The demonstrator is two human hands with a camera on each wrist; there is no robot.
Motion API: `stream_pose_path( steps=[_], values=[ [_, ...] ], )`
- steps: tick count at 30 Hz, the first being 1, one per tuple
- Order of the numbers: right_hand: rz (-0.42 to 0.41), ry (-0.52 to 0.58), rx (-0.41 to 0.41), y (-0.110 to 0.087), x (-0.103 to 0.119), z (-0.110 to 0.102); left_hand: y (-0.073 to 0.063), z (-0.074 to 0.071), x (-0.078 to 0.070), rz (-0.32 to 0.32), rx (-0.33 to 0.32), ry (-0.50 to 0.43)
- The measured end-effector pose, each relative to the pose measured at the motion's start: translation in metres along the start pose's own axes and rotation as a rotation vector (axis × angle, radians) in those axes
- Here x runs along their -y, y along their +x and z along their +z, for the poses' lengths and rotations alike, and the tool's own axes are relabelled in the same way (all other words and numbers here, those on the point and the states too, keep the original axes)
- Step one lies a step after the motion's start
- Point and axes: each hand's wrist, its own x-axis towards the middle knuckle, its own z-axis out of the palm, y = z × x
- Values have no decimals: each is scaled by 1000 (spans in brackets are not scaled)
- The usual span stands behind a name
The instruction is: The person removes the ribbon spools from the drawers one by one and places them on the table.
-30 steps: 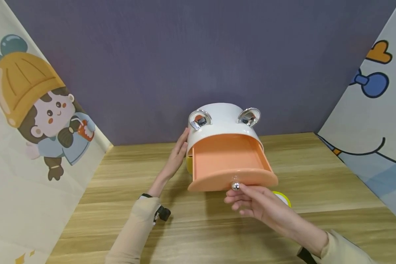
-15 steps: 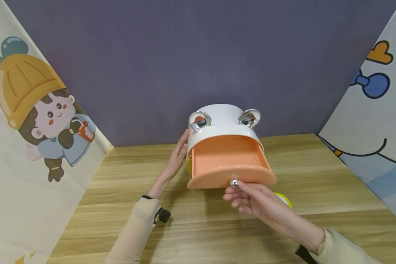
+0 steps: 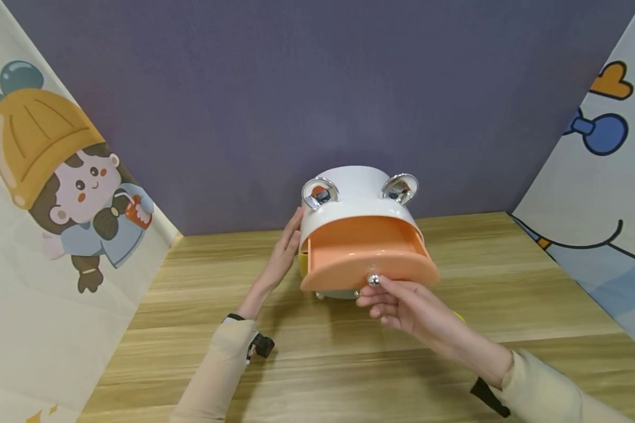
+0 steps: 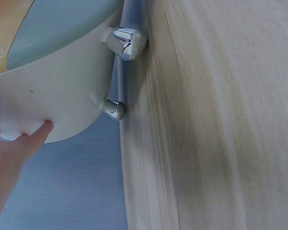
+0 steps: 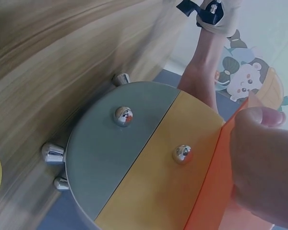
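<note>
Right fingers (image 3: 376, 299) pinch a silver ball knob (image 3: 373, 279), curved orange drawer (image 3: 344, 271) behind; straight left fingers (image 4: 37, 136) touch a round white cabinet (image 3: 357, 188).

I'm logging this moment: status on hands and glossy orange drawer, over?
Right hand pinches round silver knob; left hand against rounded white cabinet. Orange drawer partly open. Nothing visible in its way.
</note>
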Motion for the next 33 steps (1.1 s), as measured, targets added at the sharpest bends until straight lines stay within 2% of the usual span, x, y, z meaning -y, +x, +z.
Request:
stream_pose_path(
  steps=[11, 22, 30, 33],
  values=[
    [3, 17, -22, 15, 6, -3, -3, -1, 1, -21, -3, -36],
    [14, 10, -58, 29, 11, -9, -2, -1, 2, -21, 33, -100],
    [7, 6, -93, 39, 12, -13, -2, -1, 4, -7, 21, -78],
    [4, 15, -100, 42, 14, -14, 0, 0, 15, 1, 8, -67]
  ],
)
